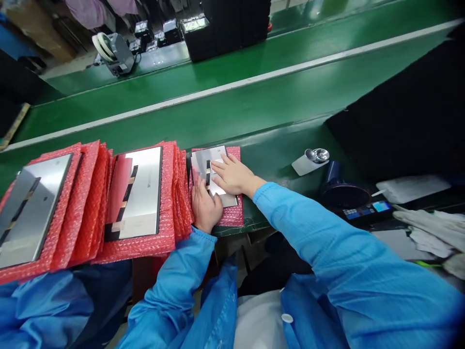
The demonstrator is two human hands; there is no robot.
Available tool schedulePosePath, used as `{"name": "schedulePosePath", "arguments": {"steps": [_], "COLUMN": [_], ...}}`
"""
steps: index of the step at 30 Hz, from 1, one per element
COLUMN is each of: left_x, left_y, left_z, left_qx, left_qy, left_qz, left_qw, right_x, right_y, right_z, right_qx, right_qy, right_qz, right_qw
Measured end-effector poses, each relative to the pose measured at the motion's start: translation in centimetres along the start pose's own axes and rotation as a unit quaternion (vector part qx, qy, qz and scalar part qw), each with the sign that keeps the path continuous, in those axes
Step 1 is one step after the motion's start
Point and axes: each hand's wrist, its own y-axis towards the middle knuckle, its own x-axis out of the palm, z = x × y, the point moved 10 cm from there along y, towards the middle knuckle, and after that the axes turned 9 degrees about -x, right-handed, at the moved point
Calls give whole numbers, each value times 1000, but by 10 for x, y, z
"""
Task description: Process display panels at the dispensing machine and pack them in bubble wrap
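Observation:
A silver display panel (215, 167) with a dark flex strip lies on a red bubble-wrap sheet (232, 217) at the table's near edge. My right hand (234, 175) rests palm down on its upper right part, fingers stretched out. At the panel's lower left my left hand (207, 206) touches its edge, fingers extended and thumb apart. Just left of this hand rises a stack of red bubble wrap (179, 194), topped by a larger silver panel (145, 189) with a dark flex strip and a pink film on its left side.
Another bubble-wrap stack (87, 208) with a silver panel (34, 208) stands farther left, near a co-worker's blue sleeve (54, 305). A white holder with metal cups (310, 162), a dark round device (343, 194) and a black partition (407, 111) are at right. Green conveyor (232, 106) runs behind.

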Motion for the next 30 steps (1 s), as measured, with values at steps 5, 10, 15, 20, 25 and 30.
{"name": "schedulePosePath", "arguments": {"steps": [5, 10, 15, 20, 25, 30], "left_x": [8, 15, 15, 18, 19, 19], "left_y": [4, 4, 4, 0, -4, -6], "left_z": [-14, -14, -14, -12, -14, -6], "left_qx": [-40, -16, -6, 9, 9, 23], "left_qy": [-11, 51, 77, 96, 113, 144], "left_qz": [-8, -21, -18, -17, -34, -31], "left_qw": [999, 998, 997, 995, 993, 989], "right_x": [-4, -3, 3, -2, 2, -5], "right_y": [-48, -41, -45, -61, -40, -68], "right_z": [-45, -51, -47, -61, -52, -62], "right_qx": [-64, -23, -17, -34, -18, -26], "right_qy": [19, 33, 35, 53, 42, 64], "right_qz": [-19, -36, -29, -19, -17, -18], "right_qw": [998, 999, 999, 998, 999, 997]}}
